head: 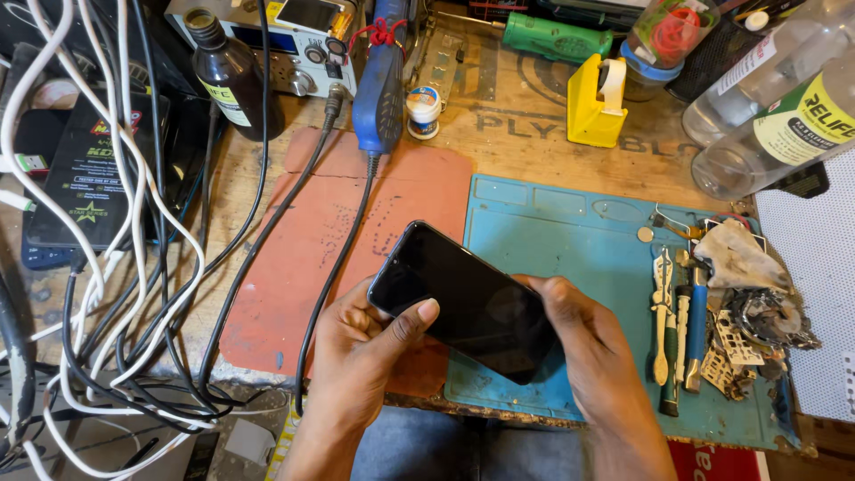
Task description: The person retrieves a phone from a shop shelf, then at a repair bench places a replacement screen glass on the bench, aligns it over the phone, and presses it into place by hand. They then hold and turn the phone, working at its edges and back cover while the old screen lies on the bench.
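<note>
A black smartphone (468, 298) with a dark, blank screen is held tilted above the front edge of the bench. My left hand (365, 356) grips its near-left corner, thumb lying on the glass. My right hand (592, 356) holds the phone's right end, fingers wrapped under it. The phone hovers over the seam between a worn red mat (312, 267) and a blue silicone work mat (570, 232).
Tweezers, screwdrivers and scrap parts (704, 321) lie on the blue mat's right side. A blue soldering handle (381, 89), brown bottle (233, 76), small jar (424, 111), yellow tape dispenser (595, 102) and clear bottles (784, 98) stand behind. Tangled cables (134, 267) hang at left.
</note>
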